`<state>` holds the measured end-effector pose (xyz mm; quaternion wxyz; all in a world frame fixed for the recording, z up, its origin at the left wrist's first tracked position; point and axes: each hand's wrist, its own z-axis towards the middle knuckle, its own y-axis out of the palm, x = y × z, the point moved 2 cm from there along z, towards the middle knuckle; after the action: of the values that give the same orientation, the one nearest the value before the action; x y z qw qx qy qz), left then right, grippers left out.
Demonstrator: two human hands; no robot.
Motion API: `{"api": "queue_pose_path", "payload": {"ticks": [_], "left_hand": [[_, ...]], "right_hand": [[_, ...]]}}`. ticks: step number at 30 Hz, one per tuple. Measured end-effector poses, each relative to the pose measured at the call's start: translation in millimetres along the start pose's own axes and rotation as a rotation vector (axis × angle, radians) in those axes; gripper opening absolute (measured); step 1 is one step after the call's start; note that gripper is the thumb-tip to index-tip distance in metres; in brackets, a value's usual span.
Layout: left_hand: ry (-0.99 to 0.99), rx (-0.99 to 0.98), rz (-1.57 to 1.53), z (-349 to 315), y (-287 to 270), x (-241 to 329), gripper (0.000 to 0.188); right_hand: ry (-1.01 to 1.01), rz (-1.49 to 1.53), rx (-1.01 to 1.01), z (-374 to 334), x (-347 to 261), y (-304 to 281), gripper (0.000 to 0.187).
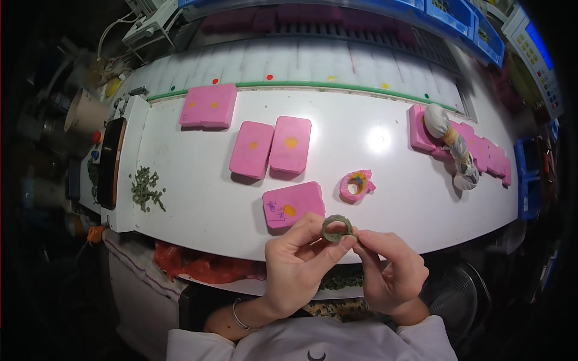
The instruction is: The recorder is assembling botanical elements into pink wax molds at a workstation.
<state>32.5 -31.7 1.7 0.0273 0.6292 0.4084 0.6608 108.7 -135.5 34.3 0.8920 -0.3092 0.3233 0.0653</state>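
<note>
A dull green ring, wax by its look (329, 233), is held upright over the table's near edge. My left hand (295, 265) pinches its band between thumb and fingers. My right hand (392, 268) is closed too, its thumb and forefinger pressed together at the ring's right side; the fingertips hide what lies between them there. Just beyond my left fingers lies a pink mould block (307, 195) with a yellow spot and pen marks. A small pink ring-shaped piece (345, 186), stained yellow and blue inside, rests a little farther off to the right.
Two pink blocks (251, 150) lie mid-table, with stacked ones (208, 108) farther back. A knotted white cloth pouch (438, 120) leans on a pink row (419, 133) at right. Green scraps (146, 189) lie left, beside a dark flat device (112, 162). Blue bins (448, 18) stand behind.
</note>
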Motion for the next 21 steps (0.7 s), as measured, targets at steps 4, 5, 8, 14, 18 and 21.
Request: {"api": "queue_pose_path", "payload": {"ticks": [4,5,8,14,18,21], "left_hand": [[0.052,-0.059,-0.061,-0.5,1.1,-0.8,0.012],[0.052,-0.058,-0.060,-0.4,0.3,-0.3,0.012],[0.045,-0.084,-0.006,1.6,2.3,3.0,0.012],[0.052,-0.071,0.124,2.8,0.7,7.1,0.006],[0.066,-0.040,0.323,2.6,-4.8,10.7,0.006],[0.025,-0.031,0.472,0.1,-2.5,10.8,0.008]], "right_hand": [[0.057,-0.033,0.012,-1.1,-1.7,-1.9,0.024],[0.062,-0.053,0.017,-0.9,-2.2,-1.8,0.023],[0.242,0.053,-0.119,1.5,-1.3,-8.9,0.013],[0.860,0.707,-0.398,-0.2,12.0,-12.5,0.013],[0.645,0.308,-0.641,-4.7,15.4,-18.2,0.017],[0.613,0.184,-0.411,-2.5,10.7,-22.8,0.022]]}}
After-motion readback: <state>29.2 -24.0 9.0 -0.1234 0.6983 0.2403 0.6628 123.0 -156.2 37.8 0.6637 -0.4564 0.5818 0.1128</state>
